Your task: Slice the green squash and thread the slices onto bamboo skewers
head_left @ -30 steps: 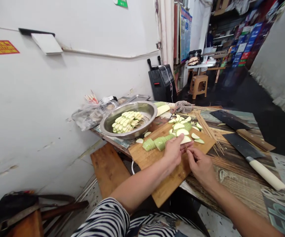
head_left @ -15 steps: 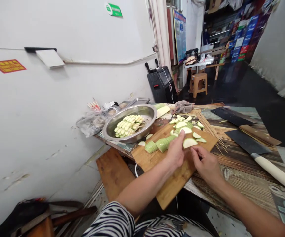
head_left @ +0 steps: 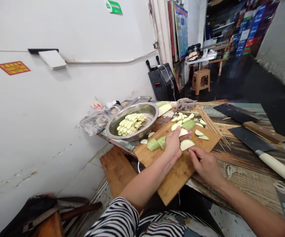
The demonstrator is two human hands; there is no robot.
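Over the cutting board, a half-moon slice lies crosswise between left hand, clamped on another slice, and right hand, pinched on what I can't tell.

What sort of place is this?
Likely the prep corner of a small eatery or food shop: skewered slices pile up in a steel bowl, cleavers lie on the table, and boxes are stacked at the back.

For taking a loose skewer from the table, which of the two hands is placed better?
Probably the right hand: the loose skewers lie beside the cutting board on that side, while the left hand is farther from them.
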